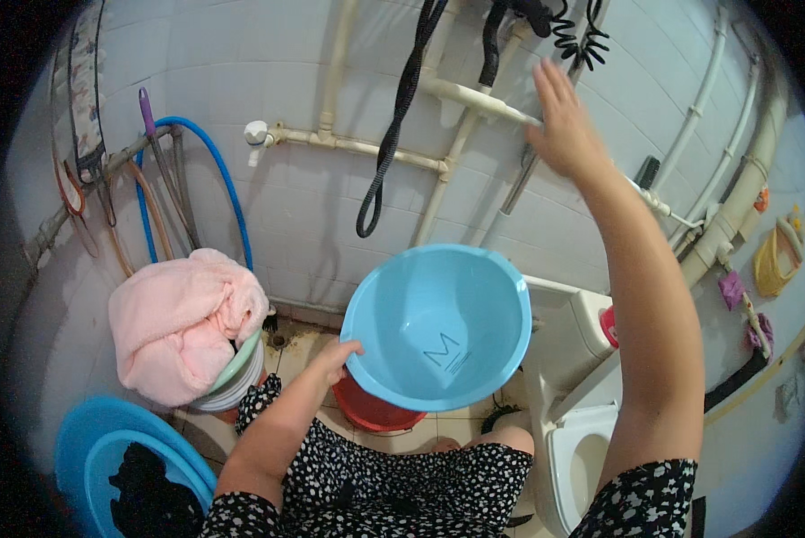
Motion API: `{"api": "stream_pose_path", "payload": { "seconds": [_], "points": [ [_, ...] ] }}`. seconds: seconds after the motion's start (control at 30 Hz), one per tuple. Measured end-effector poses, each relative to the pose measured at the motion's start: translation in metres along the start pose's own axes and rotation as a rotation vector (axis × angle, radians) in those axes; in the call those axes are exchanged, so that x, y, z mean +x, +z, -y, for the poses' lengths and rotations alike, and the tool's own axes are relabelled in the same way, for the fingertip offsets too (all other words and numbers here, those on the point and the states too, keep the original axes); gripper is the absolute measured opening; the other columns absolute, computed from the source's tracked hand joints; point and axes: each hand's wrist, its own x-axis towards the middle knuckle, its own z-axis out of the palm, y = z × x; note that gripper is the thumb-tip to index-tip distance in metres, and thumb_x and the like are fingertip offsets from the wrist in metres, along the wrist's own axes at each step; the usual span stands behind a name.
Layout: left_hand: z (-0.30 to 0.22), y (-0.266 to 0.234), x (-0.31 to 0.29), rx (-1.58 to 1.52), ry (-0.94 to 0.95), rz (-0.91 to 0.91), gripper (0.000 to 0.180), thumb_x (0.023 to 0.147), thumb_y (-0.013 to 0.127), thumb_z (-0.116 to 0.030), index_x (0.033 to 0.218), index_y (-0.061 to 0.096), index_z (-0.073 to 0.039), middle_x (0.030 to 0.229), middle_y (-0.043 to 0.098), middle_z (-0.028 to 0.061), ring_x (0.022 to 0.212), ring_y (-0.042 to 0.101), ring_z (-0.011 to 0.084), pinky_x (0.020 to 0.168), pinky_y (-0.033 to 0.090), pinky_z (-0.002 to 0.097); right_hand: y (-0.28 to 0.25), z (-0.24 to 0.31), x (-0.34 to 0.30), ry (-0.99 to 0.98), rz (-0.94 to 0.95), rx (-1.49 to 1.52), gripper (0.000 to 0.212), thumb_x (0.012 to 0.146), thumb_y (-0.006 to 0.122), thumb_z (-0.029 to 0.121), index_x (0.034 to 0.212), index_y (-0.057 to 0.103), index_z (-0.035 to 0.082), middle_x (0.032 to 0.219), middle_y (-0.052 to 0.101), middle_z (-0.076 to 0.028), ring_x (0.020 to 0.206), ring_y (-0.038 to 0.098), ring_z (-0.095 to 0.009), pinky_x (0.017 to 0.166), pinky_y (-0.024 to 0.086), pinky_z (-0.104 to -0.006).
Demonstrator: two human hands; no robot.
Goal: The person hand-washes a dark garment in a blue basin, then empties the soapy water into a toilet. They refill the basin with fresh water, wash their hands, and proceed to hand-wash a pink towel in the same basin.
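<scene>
My left hand [333,360] grips the rim of a light-blue plastic basin [400,323] at its left side. The basin is tilted toward me, so its inside shows, with dark printed marks on the bottom. Partly hidden beneath it is a red basin [366,408] near the floor. Raised at the upper right, my right hand [564,124] has its fingers stretched out, holding nothing I can see. It is nearest to the cream wall pipe [478,100] and the black coiled cord [582,40]; whether it touches them I cannot tell.
Pink fluffy fabric [182,323] sits piled on a bucket at left. Below it, a larger blue basin [106,412] holds black cloth [151,493]. A white toilet [573,448] stands right. A looped black hose [389,143] hangs by a white tap [256,134].
</scene>
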Motion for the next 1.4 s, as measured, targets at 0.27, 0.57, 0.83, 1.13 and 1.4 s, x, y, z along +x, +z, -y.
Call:
{"api": "stream_pose_path", "payload": {
  "seconds": [0.27,0.57,0.83,1.13,1.4],
  "points": [
    [-0.011,-0.013,0.010,0.140,0.106,-0.059,0.047,0.070,0.059,-0.010,0.115,0.051,-0.002,0.104,0.059,0.0106,0.093,0.057,0.0226,0.075,0.047,0.0343,0.056,-0.031,0.086,0.175,-0.063,-0.208,0.081,0.078,0.062,0.034,0.139,0.020,0.002,0.146,0.019,-0.018,0.135,0.020,-0.030,0.109,0.023,-0.0366],
    [-0.003,-0.011,0.037,0.107,0.079,-0.035,0.047,0.069,0.059,-0.007,0.114,0.049,0.001,0.103,0.058,0.0116,0.091,0.057,0.0231,0.080,0.046,0.0347,0.037,-0.058,0.120,0.753,-0.313,1.480,0.023,0.086,0.055,0.016,0.097,0.053,-0.004,0.095,0.053,-0.009,0.086,0.052,-0.017,0.085,0.045,-0.0277],
    [-0.018,-0.006,0.018,0.114,0.135,-0.118,0.044,0.068,0.059,-0.007,0.111,0.051,0.000,0.100,0.059,0.0113,0.091,0.056,0.0229,0.078,0.046,0.0350,0.011,-0.043,0.099,0.608,-0.252,1.579,0.029,0.091,0.046,0.023,0.103,0.052,-0.002,0.115,0.054,-0.016,0.106,0.052,-0.025,0.100,0.039,-0.0358],
    [-0.021,0.000,0.011,0.226,0.187,-0.193,0.040,0.068,0.056,-0.006,0.106,0.055,0.007,0.096,0.060,0.0137,0.086,0.057,0.0229,0.075,0.045,0.0344,0.162,0.083,-0.283,1.027,0.936,1.018,0.076,0.081,0.064,0.035,0.135,0.027,-0.005,0.135,0.034,-0.027,0.124,0.038,-0.035,0.101,0.034,-0.0446],
    [-0.021,-0.039,0.018,0.442,0.229,-0.190,0.040,0.068,0.057,-0.012,0.105,0.056,0.005,0.089,0.061,0.0119,0.080,0.057,0.0202,0.071,0.046,0.0315,0.175,0.148,-0.401,1.301,0.736,1.310,0.059,0.079,0.066,0.018,0.125,0.040,-0.006,0.114,0.054,-0.023,0.099,0.058,-0.032,0.085,0.047,-0.0405]
  ]
}}
